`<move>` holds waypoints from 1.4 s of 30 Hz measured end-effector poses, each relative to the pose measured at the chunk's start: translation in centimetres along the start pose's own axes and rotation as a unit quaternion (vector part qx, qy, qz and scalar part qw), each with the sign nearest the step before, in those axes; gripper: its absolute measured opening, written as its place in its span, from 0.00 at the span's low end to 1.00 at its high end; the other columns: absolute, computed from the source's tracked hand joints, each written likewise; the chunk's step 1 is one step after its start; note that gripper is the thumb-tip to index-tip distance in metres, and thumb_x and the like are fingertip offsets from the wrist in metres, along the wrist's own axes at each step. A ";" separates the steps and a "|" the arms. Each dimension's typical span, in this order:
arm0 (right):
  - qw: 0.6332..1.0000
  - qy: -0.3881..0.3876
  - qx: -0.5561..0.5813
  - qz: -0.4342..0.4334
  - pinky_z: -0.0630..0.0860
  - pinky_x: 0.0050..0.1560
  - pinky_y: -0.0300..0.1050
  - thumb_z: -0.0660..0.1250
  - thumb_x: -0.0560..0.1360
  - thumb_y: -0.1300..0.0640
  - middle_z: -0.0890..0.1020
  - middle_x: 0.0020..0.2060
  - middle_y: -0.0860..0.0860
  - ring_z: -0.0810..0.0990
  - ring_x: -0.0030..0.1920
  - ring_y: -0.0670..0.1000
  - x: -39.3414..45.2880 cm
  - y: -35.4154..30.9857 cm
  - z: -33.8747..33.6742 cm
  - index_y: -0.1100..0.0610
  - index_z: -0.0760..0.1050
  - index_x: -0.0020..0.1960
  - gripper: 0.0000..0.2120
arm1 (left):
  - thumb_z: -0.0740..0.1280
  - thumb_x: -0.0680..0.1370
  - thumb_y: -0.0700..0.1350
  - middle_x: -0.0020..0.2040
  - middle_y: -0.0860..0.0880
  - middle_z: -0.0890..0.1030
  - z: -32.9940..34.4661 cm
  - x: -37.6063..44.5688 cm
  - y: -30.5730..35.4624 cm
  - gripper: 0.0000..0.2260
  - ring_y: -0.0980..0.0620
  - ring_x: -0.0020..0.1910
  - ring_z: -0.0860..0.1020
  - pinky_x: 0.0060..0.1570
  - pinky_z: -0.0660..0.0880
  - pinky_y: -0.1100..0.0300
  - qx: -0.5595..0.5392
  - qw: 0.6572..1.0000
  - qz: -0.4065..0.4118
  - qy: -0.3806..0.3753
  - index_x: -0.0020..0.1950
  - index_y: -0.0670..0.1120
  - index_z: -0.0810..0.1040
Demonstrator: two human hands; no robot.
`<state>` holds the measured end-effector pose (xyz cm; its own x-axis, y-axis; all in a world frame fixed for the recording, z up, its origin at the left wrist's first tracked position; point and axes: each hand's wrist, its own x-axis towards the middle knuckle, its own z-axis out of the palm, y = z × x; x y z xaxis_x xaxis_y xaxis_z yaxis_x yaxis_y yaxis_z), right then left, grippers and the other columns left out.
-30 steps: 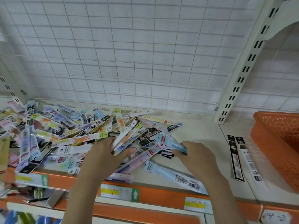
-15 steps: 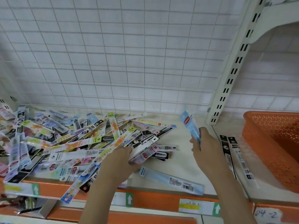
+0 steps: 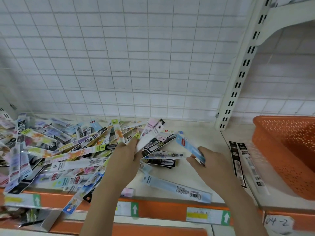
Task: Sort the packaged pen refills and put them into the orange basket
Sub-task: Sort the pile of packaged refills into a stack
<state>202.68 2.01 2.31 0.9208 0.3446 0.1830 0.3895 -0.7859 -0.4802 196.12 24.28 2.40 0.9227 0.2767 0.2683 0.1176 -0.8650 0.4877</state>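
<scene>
A big heap of packaged pen refills (image 3: pixel 56 150) covers the left half of the shelf. My left hand (image 3: pixel 126 159) holds a small bundle of packs (image 3: pixel 150 132), pink and white, lifted above the heap's right edge. My right hand (image 3: pixel 209 164) pinches one light-blue pack with a red label (image 3: pixel 187 145), raised off the shelf and tilted. The orange basket (image 3: pixel 286 150) stands at the far right, well apart from both hands.
Two black-and-white packs (image 3: pixel 238 160) lie next to the basket. A long blue pack (image 3: pixel 177 188) lies at the shelf's front edge (image 3: pixel 162 210) between my arms. A wire grid back wall (image 3: pixel 119 57) and a slotted white upright (image 3: pixel 238 79) stand behind.
My left hand has lifted a bundle of packs out of the heap. My right hand, holding the blue pack, has come down and back toward the left hand.
</scene>
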 end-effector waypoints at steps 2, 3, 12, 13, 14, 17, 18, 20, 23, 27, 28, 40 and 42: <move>1.000 -0.021 0.000 0.000 0.66 0.30 0.42 0.63 0.75 0.42 0.70 0.28 0.48 0.67 0.28 0.47 -0.2 -0.5 0.1 0.55 0.72 0.44 0.15 | 0.57 0.80 0.43 0.40 0.43 0.80 -0.7 -0.2 0.0 0.08 0.44 0.39 0.76 0.34 0.75 0.49 -0.035 0.999 0.004 0.024 0.58 0.44 0.69; 0.999 -0.032 -0.005 -0.004 0.66 0.30 0.42 0.63 0.74 0.41 0.73 0.29 0.48 0.67 0.28 0.48 -0.3 -0.7 0.1 0.55 0.72 0.44 0.16 | 0.56 0.81 0.42 0.38 0.43 0.79 -1.1 -0.4 0.1 0.08 0.44 0.36 0.76 0.33 0.75 0.48 -0.054 0.998 0.007 0.036 0.59 0.44 0.69; 0.986 -0.165 -0.002 -0.034 0.69 0.36 0.41 0.69 0.66 0.35 0.79 0.38 0.45 0.70 0.32 0.45 -0.5 -2.2 1.3 0.53 0.73 0.46 0.22 | 0.57 0.80 0.42 0.27 0.49 0.71 -3.2 -2.1 -2.5 0.12 0.50 0.24 0.69 0.24 0.60 0.59 -0.055 0.989 -0.042 0.128 0.62 0.41 0.69; 0.982 -0.186 -0.007 -0.028 0.71 0.38 0.41 0.70 0.65 0.35 0.78 0.39 0.43 0.72 0.33 0.44 -0.5 -2.2 1.4 0.53 0.74 0.48 0.24 | 0.57 0.80 0.41 0.27 0.50 0.70 -3.4 -2.3 -2.8 0.12 0.50 0.24 0.68 0.24 0.59 0.59 -0.055 0.988 -0.054 0.134 0.62 0.40 0.69; 0.978 -0.206 -0.010 -0.023 0.74 0.42 0.42 0.72 0.63 0.35 0.78 0.41 0.42 0.75 0.36 0.43 -0.6 -2.2 1.6 0.52 0.74 0.50 0.26 | 0.57 0.80 0.41 0.27 0.50 0.70 -3.6 -2.5 -3.1 0.12 0.50 0.23 0.68 0.24 0.58 0.60 -0.055 0.987 -0.064 0.140 0.62 0.39 0.69; 0.967 -0.252 -0.030 -0.016 0.76 0.49 0.44 0.73 0.62 0.37 0.77 0.48 0.42 0.78 0.47 0.46 -0.7 -2.3 1.9 0.52 0.73 0.53 0.27 | 0.58 0.80 0.41 0.25 0.49 0.69 -3.8 -2.9 -3.9 0.12 0.50 0.23 0.67 0.23 0.57 0.61 -0.051 0.984 -0.083 0.150 0.61 0.38 0.70; 0.965 -0.259 -0.034 -0.013 0.75 0.48 0.44 0.74 0.63 0.39 0.78 0.47 0.45 0.78 0.46 0.48 -0.5 -2.4 2.1 0.53 0.73 0.51 0.25 | 0.58 0.80 0.40 0.25 0.49 0.68 -3.8 -3.0 -4.1 0.12 0.51 0.22 0.67 0.23 0.57 0.62 -0.048 0.984 -0.090 0.148 0.62 0.38 0.70; 0.966 -0.258 -0.031 -0.005 0.71 0.40 0.44 0.73 0.66 0.43 0.78 0.41 0.48 0.77 0.40 0.51 -0.2 -2.5 2.4 0.55 0.73 0.45 0.18 | 0.58 0.80 0.41 0.25 0.50 0.68 -3.7 -3.2 -4.6 0.12 0.51 0.22 0.67 0.23 0.58 0.63 -0.050 0.985 -0.103 0.130 0.62 0.39 0.70; 0.972 -0.232 -0.047 -0.009 0.67 0.34 0.42 0.66 0.73 0.46 0.75 0.37 0.47 0.73 0.35 0.49 0.2 -2.9 2.9 0.52 0.69 0.43 0.11 | 0.59 0.80 0.44 0.26 0.48 0.68 -3.7 -3.5 -5.5 0.09 0.49 0.24 0.66 0.25 0.59 0.60 -0.069 0.984 -0.108 0.119 0.42 0.42 0.71; 0.989 -0.145 -0.023 0.008 0.69 0.33 0.42 0.60 0.78 0.46 0.79 0.40 0.48 0.76 0.36 0.50 0.9 -3.4 3.0 0.50 0.65 0.48 0.08 | 0.66 0.75 0.51 0.29 0.48 0.70 -4.5 -3.9 -6.8 0.13 0.51 0.28 0.68 0.26 0.61 0.61 -0.057 0.985 -0.125 0.107 0.35 0.46 0.69; 0.992 -0.127 -0.011 0.015 0.70 0.33 0.43 0.59 0.78 0.47 0.80 0.40 0.49 0.78 0.36 0.51 1.1 -3.6 3.0 0.51 0.65 0.49 0.08 | 0.68 0.74 0.52 0.32 0.48 0.71 -4.8 -4.0 -7.1 0.12 0.51 0.30 0.69 0.27 0.62 0.62 -0.053 0.984 -0.136 0.104 0.38 0.46 0.71; 0.997 0.038 0.008 0.074 0.64 0.28 0.45 0.59 0.79 0.50 0.70 0.29 0.48 0.70 0.30 0.51 0.5 -7.5 5.4 0.54 0.67 0.47 0.08 | 0.66 0.76 0.44 0.35 0.44 0.78 -6.5 -2.3 -10.7 0.07 0.45 0.34 0.78 0.33 0.72 0.55 -0.038 0.987 -0.141 0.073 0.47 0.40 0.77; 0.997 0.057 0.004 0.061 0.64 0.29 0.47 0.58 0.79 0.52 0.69 0.28 0.50 0.69 0.31 0.54 0.3 -7.7 5.7 0.55 0.65 0.44 0.09 | 0.65 0.77 0.44 0.31 0.49 0.74 -6.3 -1.7 -10.6 0.07 0.51 0.29 0.74 0.28 0.67 0.61 -0.036 0.990 -0.120 0.058 0.46 0.40 0.76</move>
<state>199.84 11.06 1.17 0.9580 0.1862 0.2182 0.2747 -0.8142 -0.5114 191.03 35.57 2.00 0.8224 0.5208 0.2288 0.2980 -0.7370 0.6066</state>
